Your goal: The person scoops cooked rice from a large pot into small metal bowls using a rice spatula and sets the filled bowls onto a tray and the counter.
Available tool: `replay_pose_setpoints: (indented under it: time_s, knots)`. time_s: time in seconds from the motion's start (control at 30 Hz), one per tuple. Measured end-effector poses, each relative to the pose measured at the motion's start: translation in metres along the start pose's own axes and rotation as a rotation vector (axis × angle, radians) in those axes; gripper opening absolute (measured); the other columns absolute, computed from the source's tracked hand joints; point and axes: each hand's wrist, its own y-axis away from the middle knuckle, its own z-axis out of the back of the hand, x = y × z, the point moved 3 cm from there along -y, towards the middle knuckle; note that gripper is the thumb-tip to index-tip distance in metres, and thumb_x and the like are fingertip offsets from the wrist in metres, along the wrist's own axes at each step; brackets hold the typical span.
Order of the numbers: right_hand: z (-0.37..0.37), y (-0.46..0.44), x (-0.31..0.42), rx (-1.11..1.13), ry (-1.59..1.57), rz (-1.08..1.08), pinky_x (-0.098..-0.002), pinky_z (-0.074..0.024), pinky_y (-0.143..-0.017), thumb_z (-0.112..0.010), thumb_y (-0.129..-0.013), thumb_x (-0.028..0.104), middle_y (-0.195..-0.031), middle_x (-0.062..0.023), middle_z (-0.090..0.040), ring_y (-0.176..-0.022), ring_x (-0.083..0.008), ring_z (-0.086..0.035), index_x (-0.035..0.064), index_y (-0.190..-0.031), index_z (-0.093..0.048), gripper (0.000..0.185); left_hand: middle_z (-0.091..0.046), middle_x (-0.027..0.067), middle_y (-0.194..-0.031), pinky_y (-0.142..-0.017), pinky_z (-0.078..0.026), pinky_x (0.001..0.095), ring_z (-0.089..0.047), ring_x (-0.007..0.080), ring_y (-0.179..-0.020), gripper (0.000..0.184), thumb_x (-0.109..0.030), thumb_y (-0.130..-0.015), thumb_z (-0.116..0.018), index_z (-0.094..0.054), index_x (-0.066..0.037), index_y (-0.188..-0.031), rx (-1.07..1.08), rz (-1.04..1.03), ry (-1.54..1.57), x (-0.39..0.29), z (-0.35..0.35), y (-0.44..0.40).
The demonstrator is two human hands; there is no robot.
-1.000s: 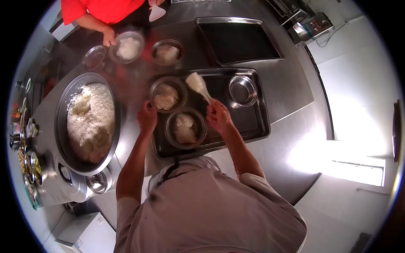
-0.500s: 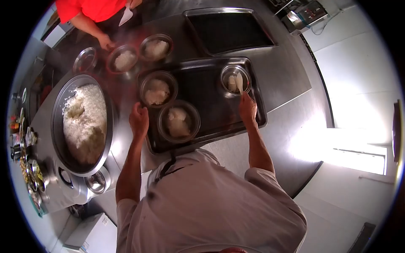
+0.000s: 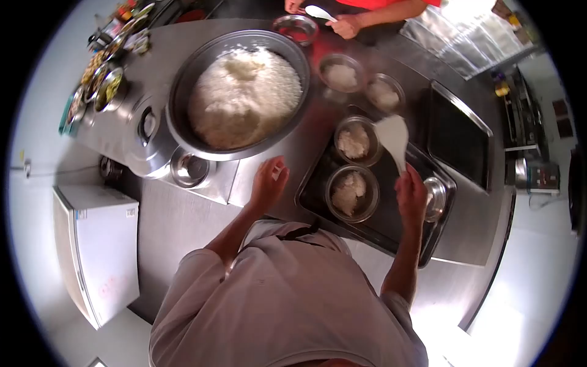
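Seemingly between scoops, the right hand (image 3: 411, 191) clamps a rice paddle (image 3: 392, 136) at two o'clock above a baking tray (image 3: 385, 223), the left hand (image 3: 268, 185) is empty with its grip loosely apart, and scooping would call for reaching the rice pot (image 3: 178, 104) at eleven.

Nothing legible for you here. Your white fridge (image 3: 107, 257) has two small labels, one near its side's top right corner (image 3: 131, 213), one top left (image 3: 81, 214), both too small to read; faint reddish scrawl (image 3: 113, 286) lower down, unreadable. Tiny mark (image 3: 261, 282) on your shirt (image 3: 287, 312), also unreadable.
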Motion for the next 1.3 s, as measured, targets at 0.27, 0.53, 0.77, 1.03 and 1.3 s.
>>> replay_pose_setpoints:
  time_s: [0.27,0.53,0.77,1.03,1.3]
  knots:
    - [-0.158,-0.071,0.181,0.449,0.444,0.659,-0.0494,-0.052,-0.071,-0.058,-0.094,0.015,-0.091,-0.0211,-0.071,-0.085,-0.0433,-0.068,0.0041,-0.103,-0.071,0.019,-0.059,0.0184,-0.12,-0.099,-0.044,0.0486,-0.054,0.0369,-0.114,0.045,-0.007,-0.081,-0.076,-0.062,-0.004,-0.123,-0.409,-0.089,-0.222,-0.04,0.092,0.037]
    - [-0.265,-0.113,0.207,0.733,1.02,0.835,-0.0524,-0.0526,-0.073,-0.06,-0.085,0.016,-0.082,-0.0183,-0.07,-0.083,-0.0407,-0.068,0.0058,-0.082,-0.071,0.015,-0.038,0.024,-0.151,-0.115,-0.025,0.0574,-0.032,0.0449,-0.142,0.063,-0.025,-0.083,-0.078,-0.053,-0.002,-0.137,-0.5,-0.053,-0.443,-0.024,0.134,0.014]
    - [-0.293,-0.132,0.209,0.91,1.09,0.83,-0.05,-0.0554,-0.079,-0.062,-0.089,0.023,-0.09,-0.018,-0.072,-0.088,-0.0401,-0.069,0.0064,-0.086,-0.076,0.021,-0.031,0.023,-0.157,-0.119,-0.013,0.0651,-0.022,0.0456,-0.15,0.078,-0.044,-0.082,-0.079,-0.048,-0.005,-0.141,-0.383,-0.02,-0.495,-0.012,0.137,-0.008]
    - [-0.309,-0.166,0.184,1.094,0.894,0.668,-0.0469,-0.0526,-0.074,-0.063,-0.088,0.024,-0.087,-0.0207,-0.069,-0.083,-0.0418,-0.066,0.003,-0.088,-0.073,0.023,-0.027,0.0233,-0.16,-0.117,-0.011,0.0699,-0.019,0.0473,-0.151,0.082,-0.048,-0.082,-0.078,-0.046,-0.004,-0.144,-0.291,-0.019,-0.505,-0.003,0.127,-0.021]
    - [-0.33,-0.168,0.158,1.144,0.794,0.395,-0.0416,-0.0502,-0.07,-0.063,-0.09,0.026,-0.077,-0.0199,-0.068,-0.069,-0.0296,-0.064,0.0021,-0.095,-0.074,0.027,-0.026,0.0261,-0.16,-0.119,-0.013,0.0665,-0.022,0.0477,-0.149,0.092,-0.045,-0.078,-0.082,-0.039,-0.003,-0.148,-0.383,-0.063,-0.489,-0.006,0.124,-0.021]
